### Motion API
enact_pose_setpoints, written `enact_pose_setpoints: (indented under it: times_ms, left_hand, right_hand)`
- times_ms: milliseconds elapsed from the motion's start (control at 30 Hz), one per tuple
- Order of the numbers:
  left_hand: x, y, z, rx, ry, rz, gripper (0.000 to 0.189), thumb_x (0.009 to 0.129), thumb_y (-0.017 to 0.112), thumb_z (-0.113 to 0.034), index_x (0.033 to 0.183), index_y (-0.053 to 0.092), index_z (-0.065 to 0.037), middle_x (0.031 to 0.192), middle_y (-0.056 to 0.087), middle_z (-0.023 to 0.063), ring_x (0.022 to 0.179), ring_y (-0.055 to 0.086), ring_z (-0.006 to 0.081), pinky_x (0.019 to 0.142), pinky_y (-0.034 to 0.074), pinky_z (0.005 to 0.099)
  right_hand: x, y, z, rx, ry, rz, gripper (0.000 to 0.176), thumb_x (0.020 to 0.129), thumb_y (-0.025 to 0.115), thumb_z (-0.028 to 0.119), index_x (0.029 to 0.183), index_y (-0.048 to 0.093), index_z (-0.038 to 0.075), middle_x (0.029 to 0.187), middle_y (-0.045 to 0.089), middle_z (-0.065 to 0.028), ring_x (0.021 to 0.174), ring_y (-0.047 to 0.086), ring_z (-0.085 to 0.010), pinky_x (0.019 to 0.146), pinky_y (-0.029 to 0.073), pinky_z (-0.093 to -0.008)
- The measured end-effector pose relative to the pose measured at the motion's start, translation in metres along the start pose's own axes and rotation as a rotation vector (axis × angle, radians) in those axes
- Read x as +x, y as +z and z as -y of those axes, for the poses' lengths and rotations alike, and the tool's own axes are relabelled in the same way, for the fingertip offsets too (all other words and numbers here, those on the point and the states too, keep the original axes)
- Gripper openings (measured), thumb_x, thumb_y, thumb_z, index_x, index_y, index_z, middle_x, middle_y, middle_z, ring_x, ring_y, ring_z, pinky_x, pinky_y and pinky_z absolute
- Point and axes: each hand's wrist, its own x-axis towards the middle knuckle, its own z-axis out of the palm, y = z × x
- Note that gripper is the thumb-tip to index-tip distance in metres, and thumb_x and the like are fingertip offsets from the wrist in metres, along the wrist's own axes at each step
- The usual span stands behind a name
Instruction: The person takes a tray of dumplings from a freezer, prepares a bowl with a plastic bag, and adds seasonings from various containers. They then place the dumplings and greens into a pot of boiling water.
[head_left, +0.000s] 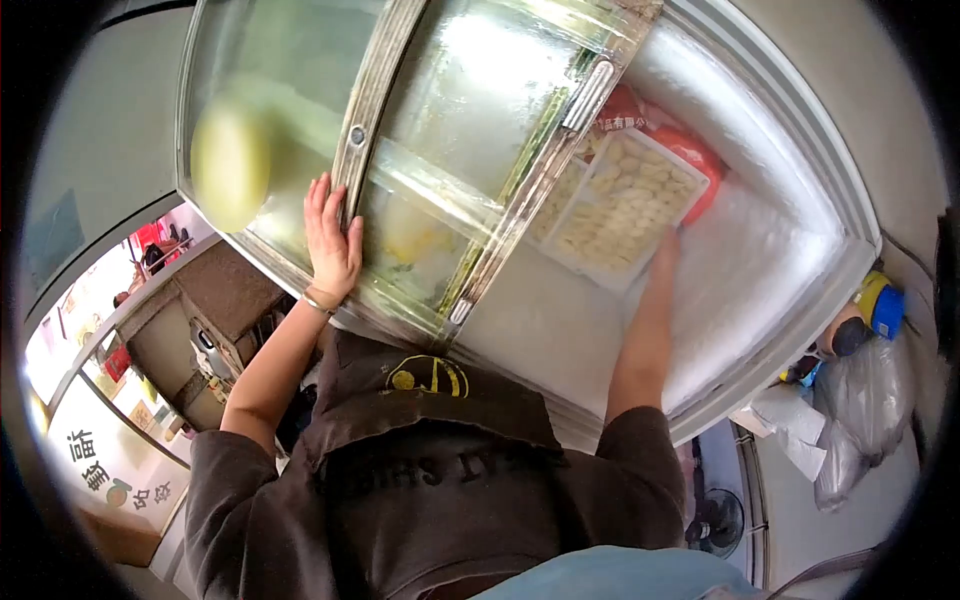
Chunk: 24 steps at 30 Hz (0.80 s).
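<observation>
I lean over a chest freezer [800,215] with sliding glass lids. My left hand [331,240] lies flat on the frosted glass lid [450,130], fingers spread beside its metal frame, a thin bracelet at the wrist. My right hand [664,262] reaches into the uncovered right half and grips the near corner of a white tray of pale dumplings [625,205]. The tray rests tilted on a red printed bag [690,150]. Thick frost lines the freezer's inner walls.
Under the glass lie yellowish frozen packs [410,240]. A round yellow-green blur [230,165] shows at the lid's left. Grey plastic bags [860,410] and a blue-yellow object [880,305] sit at the right. A floor fan [718,520] stands below, a counter [190,330] at the left.
</observation>
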Motion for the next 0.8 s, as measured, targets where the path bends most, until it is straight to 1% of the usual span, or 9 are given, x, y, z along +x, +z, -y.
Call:
enact_pose_setpoints:
  times_ms: [33, 100, 133, 200, 233, 300, 533, 700, 800]
  left_hand:
    - [0.001, -0.002, -0.001, 0.004, 0.009, -0.010, 0.049, 0.082, 0.055, -0.006, 0.128, 0.037, -0.004, 0.138, 0.033, 0.0199, 0.128, 0.028, 0.0402, 0.106, 0.022, 0.0476]
    - [0.002, -0.006, -0.003, -0.030, 0.015, -0.033, 0.049, 0.081, 0.055, -0.005, 0.127, 0.039, -0.004, 0.137, 0.034, 0.0188, 0.127, 0.029, 0.0398, 0.106, 0.023, 0.0473]
    - [0.001, -0.007, -0.004, -0.052, 0.017, -0.041, 0.048, 0.080, 0.056, -0.005, 0.126, 0.041, -0.005, 0.137, 0.034, 0.0185, 0.127, 0.030, 0.0396, 0.106, 0.023, 0.0471]
    - [0.001, -0.011, -0.002, -0.125, 0.007, -0.052, 0.046, 0.079, 0.057, -0.005, 0.123, 0.044, -0.005, 0.136, 0.035, 0.0183, 0.126, 0.031, 0.0396, 0.105, 0.024, 0.0470]
    - [0.000, -0.013, 0.000, -0.181, 0.002, -0.074, 0.045, 0.078, 0.059, -0.006, 0.121, 0.047, -0.007, 0.134, 0.038, 0.0170, 0.126, 0.032, 0.0390, 0.104, 0.026, 0.0470]
    - [0.000, -0.023, 0.001, -0.141, 0.072, -0.073, 0.045, 0.078, 0.059, -0.006, 0.121, 0.048, -0.008, 0.133, 0.039, 0.0162, 0.125, 0.032, 0.0387, 0.104, 0.026, 0.0473]
    - [0.004, -0.038, 0.018, 0.049, 0.332, -0.046, 0.036, 0.071, 0.060, -0.006, 0.105, 0.052, -0.014, 0.127, 0.044, 0.0079, 0.126, 0.034, 0.0319, 0.105, 0.022, 0.0512]
    - [0.003, -0.041, 0.021, -0.021, 0.359, -0.073, 0.034, 0.070, 0.060, -0.007, 0.103, 0.052, -0.013, 0.125, 0.045, 0.0074, 0.125, 0.035, 0.0314, 0.105, 0.022, 0.0505]
    - [0.004, -0.046, 0.021, -0.086, 0.345, -0.075, 0.033, 0.070, 0.060, -0.007, 0.103, 0.053, -0.013, 0.124, 0.046, 0.0075, 0.125, 0.036, 0.0314, 0.104, 0.023, 0.0498]
  right_hand:
    - [-0.013, 0.009, 0.024, -0.163, -0.097, -0.071, 0.045, 0.094, 0.040, 0.033, 0.120, 0.052, -0.002, 0.118, 0.055, -0.0108, 0.105, 0.053, -0.0254, 0.092, 0.038, -0.0339]
    - [-0.080, 0.049, 0.103, 0.089, -0.380, 0.227, 0.042, 0.093, 0.043, 0.032, 0.117, 0.053, -0.001, 0.110, 0.058, -0.0059, 0.100, 0.055, -0.0222, 0.088, 0.042, -0.0319]
    - [-0.158, 0.071, 0.187, 0.558, -0.093, 0.342, 0.036, 0.092, 0.044, 0.024, 0.122, 0.048, 0.005, 0.108, 0.058, -0.0080, 0.092, 0.058, -0.0158, 0.084, 0.046, -0.0297]
    - [-0.232, 0.106, 0.220, 0.530, -0.274, 0.666, 0.047, 0.087, 0.057, 0.027, 0.125, 0.044, 0.004, 0.117, 0.053, -0.0095, 0.098, 0.057, -0.0198, 0.084, 0.047, -0.0326]
    - [-0.271, 0.135, 0.219, 0.427, -0.435, 0.514, 0.053, 0.082, 0.064, 0.022, 0.127, 0.042, 0.003, 0.116, 0.052, -0.0091, 0.098, 0.056, -0.0177, 0.081, 0.048, -0.0321]
    - [-0.337, 0.149, 0.258, 0.255, -0.199, 0.503, 0.039, 0.080, 0.067, 0.017, 0.112, 0.052, 0.002, 0.098, 0.060, -0.0068, 0.083, 0.058, -0.0141, 0.071, 0.048, -0.0283]
    - [-0.349, 0.148, 0.250, 0.255, -0.209, 0.273, 0.028, 0.079, 0.070, 0.023, 0.092, 0.059, 0.001, 0.080, 0.064, -0.0058, 0.071, 0.058, -0.0128, 0.066, 0.046, -0.0271]
    - [-0.348, 0.062, 0.221, 0.057, -0.154, 0.139, 0.045, 0.077, 0.069, 0.039, 0.096, 0.062, -0.001, 0.090, 0.065, -0.0115, 0.081, 0.061, -0.0162, 0.071, 0.047, -0.0315]
    - [-0.358, -0.001, 0.203, -0.180, -0.166, -0.108, 0.036, 0.079, 0.066, 0.032, 0.092, 0.062, -0.001, 0.082, 0.063, -0.0134, 0.074, 0.060, -0.0236, 0.068, 0.046, -0.0354]
